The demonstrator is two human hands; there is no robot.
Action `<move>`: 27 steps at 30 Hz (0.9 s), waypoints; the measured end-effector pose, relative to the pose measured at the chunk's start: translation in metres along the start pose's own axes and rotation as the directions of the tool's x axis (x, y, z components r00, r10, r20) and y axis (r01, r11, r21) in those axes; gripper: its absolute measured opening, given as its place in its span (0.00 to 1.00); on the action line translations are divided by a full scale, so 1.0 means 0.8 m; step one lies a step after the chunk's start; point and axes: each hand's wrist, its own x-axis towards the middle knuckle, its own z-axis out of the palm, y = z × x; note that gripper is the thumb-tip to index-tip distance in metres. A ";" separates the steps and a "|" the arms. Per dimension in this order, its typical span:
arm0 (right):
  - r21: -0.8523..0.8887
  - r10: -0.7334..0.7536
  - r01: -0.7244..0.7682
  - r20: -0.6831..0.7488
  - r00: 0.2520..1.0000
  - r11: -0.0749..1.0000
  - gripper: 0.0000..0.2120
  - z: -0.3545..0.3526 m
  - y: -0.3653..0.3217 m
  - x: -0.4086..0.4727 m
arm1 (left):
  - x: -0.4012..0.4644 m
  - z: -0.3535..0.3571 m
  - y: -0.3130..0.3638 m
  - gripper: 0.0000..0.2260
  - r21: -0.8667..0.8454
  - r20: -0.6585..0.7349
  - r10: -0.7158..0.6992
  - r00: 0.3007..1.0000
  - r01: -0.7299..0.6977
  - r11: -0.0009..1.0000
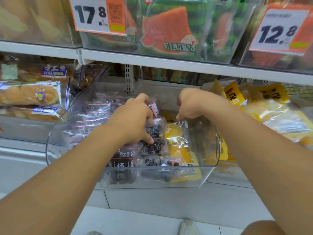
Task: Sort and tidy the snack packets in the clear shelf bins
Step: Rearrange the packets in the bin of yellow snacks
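The person is reaching both arms into the clear bin (pixel 208 168), which is sitting on the lower shelf (pixel 20 160) and is projecting forward past the neighbouring bins. The left hand (pixel 133 121) is curling its grip around a bundle of dark packets (pixel 153 131) in the middle of the bin, thumb pressing on a label. The right hand (pixel 190 104) is hanging bent at the wrist over the yellow packets (pixel 176 133) on the bin's right side; its fingertips are hidden behind the hand, so whether its grip is closing on a packet cannot be told. More dark packets are lying in a loose heap along the left wall and against the front wall. Several risks are arising here. The film wrappers appear slick, so a bundle lifted in one grip is likely to be shedding a packet back into the heap or over the rim to the floor. Downward pressure from both forearms near the front edge is liable to be tipping or sliding the bin off the shelf. Dark and yellow packets are touching along the dividing line, so a careless sweep is risking mixing them again.
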 end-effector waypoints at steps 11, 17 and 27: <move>-0.154 0.182 -0.110 0.610 0.771 0.982 0.57 0.033 -0.017 0.106 | -0.006 0.000 -0.014 0.18 -0.034 0.008 -0.079 0.997 0.079 0.996; 0.009 0.144 -0.203 0.675 0.723 0.979 0.45 0.051 -0.015 0.116 | -0.006 0.001 -0.012 0.17 0.010 0.035 -0.091 0.995 0.091 0.996; 0.059 0.154 -0.233 0.590 0.793 0.971 0.39 0.042 -0.021 0.080 | -0.006 0.001 -0.003 0.20 0.115 0.062 -0.086 0.994 0.078 0.990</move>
